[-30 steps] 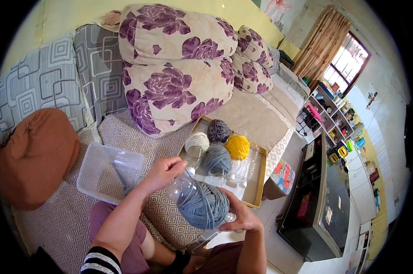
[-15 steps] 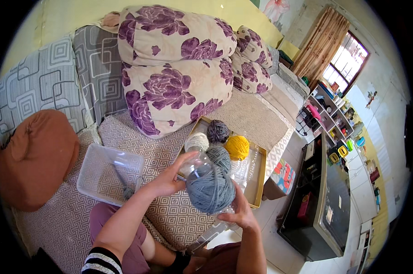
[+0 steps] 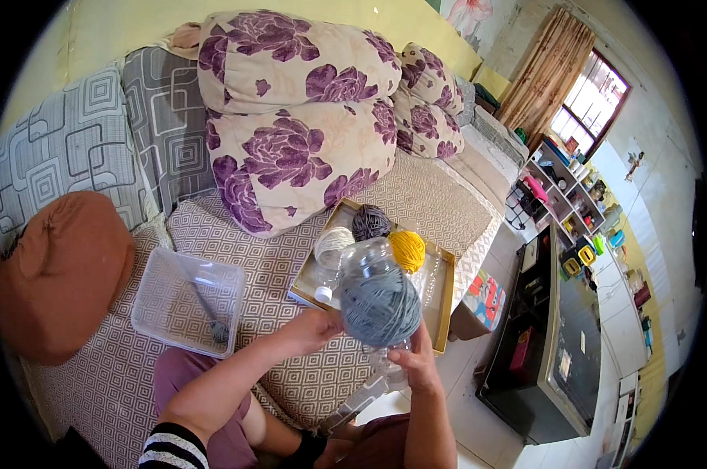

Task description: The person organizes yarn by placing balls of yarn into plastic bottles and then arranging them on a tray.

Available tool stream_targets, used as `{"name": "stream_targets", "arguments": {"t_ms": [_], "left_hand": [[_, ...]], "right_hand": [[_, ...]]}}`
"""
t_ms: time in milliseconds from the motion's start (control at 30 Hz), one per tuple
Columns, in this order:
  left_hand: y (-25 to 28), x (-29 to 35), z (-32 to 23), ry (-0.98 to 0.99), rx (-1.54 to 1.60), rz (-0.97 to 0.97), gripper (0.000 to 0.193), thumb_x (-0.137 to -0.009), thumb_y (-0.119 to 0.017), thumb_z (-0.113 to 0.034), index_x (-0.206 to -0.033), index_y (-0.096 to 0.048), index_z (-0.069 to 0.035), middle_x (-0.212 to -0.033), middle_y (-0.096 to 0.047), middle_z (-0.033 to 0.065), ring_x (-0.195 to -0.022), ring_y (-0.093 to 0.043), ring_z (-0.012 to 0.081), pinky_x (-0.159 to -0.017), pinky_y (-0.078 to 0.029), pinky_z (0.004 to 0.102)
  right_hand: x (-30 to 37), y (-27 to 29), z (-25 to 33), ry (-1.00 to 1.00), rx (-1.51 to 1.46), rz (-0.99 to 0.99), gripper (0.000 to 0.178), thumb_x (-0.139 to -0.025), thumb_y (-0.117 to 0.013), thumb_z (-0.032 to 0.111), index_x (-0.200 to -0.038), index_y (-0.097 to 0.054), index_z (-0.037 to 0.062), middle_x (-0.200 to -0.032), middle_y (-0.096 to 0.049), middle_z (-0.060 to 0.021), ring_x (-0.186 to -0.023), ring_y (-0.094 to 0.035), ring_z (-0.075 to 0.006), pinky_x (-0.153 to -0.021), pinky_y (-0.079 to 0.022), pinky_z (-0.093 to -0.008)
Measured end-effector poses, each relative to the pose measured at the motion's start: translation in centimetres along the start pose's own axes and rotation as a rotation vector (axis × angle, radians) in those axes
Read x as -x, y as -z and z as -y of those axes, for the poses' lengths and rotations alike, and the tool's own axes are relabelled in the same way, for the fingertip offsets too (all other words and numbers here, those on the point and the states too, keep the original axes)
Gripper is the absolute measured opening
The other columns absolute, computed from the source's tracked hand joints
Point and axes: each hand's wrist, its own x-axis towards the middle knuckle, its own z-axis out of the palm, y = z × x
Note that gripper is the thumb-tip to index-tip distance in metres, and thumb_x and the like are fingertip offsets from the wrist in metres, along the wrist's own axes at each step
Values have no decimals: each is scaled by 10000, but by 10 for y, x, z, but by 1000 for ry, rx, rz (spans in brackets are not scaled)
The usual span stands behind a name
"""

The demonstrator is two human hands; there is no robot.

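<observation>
Lay the yarn [image 3: 379, 307] evenly, gripping the bottle [image 3: 367, 255] firmly in the right hand [image 3: 421, 361]; cannot tell the grip of the left hand [image 3: 314, 328].

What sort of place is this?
Probably a home living room: a long padded seat with a patterned cover, big flowered cushions, and a curtain beside a window.
</observation>
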Motion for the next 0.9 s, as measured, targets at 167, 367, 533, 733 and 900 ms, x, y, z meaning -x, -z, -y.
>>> {"name": "stream_targets", "arguments": {"t_ms": [167,367,533,733,900], "left_hand": [[-15,1,-6,-30,-49,231,191,-883,-469,-221,-909,-588,-74,-795,-614,63,-736,-586,151,-675,-445,294],[22,5,-6,-121,156,-211,183,-840,-551,-229,-805,-569,-51,-656,-569,50,-602,-531,106,-576,-418,254],[34,7,0,-32,25,-206,204,-833,-575,-224,-779,-558,-28,-659,-566,4,-557,-471,61,-517,-391,236],[31,-1,22,67,442,-284,251,-854,-549,-239,-764,-544,-6,-657,-547,-32,-606,-476,53,-547,-399,236],[-2,-3,13,-14,190,-272,283,-870,-504,-287,-792,-549,-18,-658,-566,61,-612,-540,154,-581,-428,279]], "right_hand": [[-8,3,-13,44,128,-120,919,-582,-734,67,-1329,-200,33,-1163,-455,-111,-1031,-485,-218,-868,-405,-340],[1,6,-1,-184,655,295,948,-577,-767,157,-1338,-213,51,-871,-562,-108,-805,-525,-154,-727,-425,-278],[3,11,13,-326,697,564,954,-582,-757,196,-1350,-205,64,-934,-551,-102,-837,-517,-176,-761,-412,-286],[5,16,11,-252,280,567,1009,-537,-783,163,-1336,-191,-8,-1239,-399,-121,-1125,-396,-195,-960,-286,-293],[6,22,-6,-60,-96,193,1035,-492,-806,160,-1321,-213,-24,-1279,-369,-97,-1190,-340,-207,-1004,-231,-336]]}}
